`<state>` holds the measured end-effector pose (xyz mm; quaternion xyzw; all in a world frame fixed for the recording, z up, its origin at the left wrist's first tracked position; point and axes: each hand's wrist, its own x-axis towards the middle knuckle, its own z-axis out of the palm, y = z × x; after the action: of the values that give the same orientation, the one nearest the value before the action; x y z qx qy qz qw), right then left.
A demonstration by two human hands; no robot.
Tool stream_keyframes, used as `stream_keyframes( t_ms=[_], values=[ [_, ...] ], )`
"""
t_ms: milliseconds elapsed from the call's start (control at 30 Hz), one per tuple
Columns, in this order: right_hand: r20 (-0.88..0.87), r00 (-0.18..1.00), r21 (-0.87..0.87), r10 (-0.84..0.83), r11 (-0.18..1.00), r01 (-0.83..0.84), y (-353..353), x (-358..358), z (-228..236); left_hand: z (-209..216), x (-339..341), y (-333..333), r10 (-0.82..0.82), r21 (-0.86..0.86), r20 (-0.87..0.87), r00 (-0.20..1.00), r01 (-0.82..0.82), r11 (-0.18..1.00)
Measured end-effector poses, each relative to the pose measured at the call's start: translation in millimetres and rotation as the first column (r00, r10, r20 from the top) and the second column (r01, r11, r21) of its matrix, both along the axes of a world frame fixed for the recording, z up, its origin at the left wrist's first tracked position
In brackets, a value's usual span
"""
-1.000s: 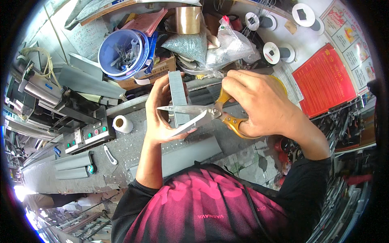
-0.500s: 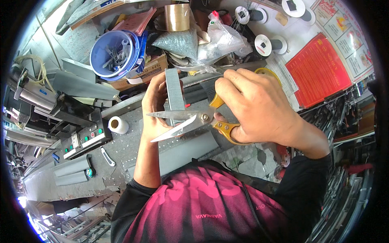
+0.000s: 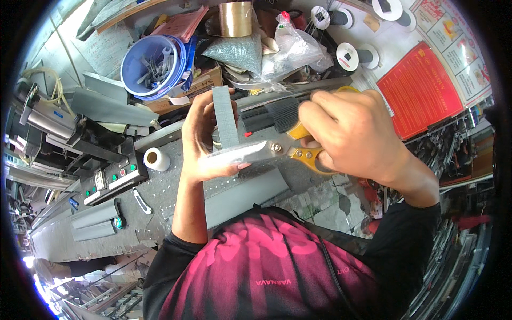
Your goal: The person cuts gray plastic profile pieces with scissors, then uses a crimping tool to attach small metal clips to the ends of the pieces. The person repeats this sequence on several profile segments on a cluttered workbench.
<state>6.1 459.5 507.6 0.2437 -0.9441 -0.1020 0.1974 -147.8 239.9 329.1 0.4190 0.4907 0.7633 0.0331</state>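
My left hand (image 3: pixel 193 140) is closed round a grey, finely ribbed block (image 3: pixel 225 114) that stands on end, its thumb stretched out below. In my right hand (image 3: pixel 354 130) are scissors (image 3: pixel 245 153) with yellow handles, fingers through the loops. Their blades lie nearly together across the block's lower end, close above my left thumb; whether they cut into it I cannot tell. Beyond the scissors a black pleated piece (image 3: pixel 282 114) lies at the bench's far side, with a small red object (image 3: pixel 248 134) near it.
A white roll (image 3: pixel 156 159), a utility knife (image 3: pixel 142 201) and grey profiles (image 3: pixel 95 221) lie on the bench (image 3: pixel 154 229) to the left. A button panel (image 3: pixel 122 173) stands behind them. At the back are a blue bucket (image 3: pixel 128 74) of tools, plastic bags (image 3: pixel 234 53) and spools (image 3: pixel 348 56).
The scissor blades have gone from spread to nearly together. My right hand has shifted slightly right, and my left hand slightly left with the grey block.
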Motion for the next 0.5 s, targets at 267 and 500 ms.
stream_keyframes(
  t_ms=[267,500],
  values=[
    [0.037,0.992,-0.373,-0.117,0.920,0.123,38.8,-8.9,-2.9,-25.4,-4.2,-38.3,0.316,-0.145,-0.305,0.898,-0.372,0.917],
    [0.137,0.974,-0.786,-0.181,0.578,0.218,90.0,5.4,-121.3,-44.8,18.9,-120.7,0.555,0.136,0.077,0.828,-0.560,0.817]
  ],
)
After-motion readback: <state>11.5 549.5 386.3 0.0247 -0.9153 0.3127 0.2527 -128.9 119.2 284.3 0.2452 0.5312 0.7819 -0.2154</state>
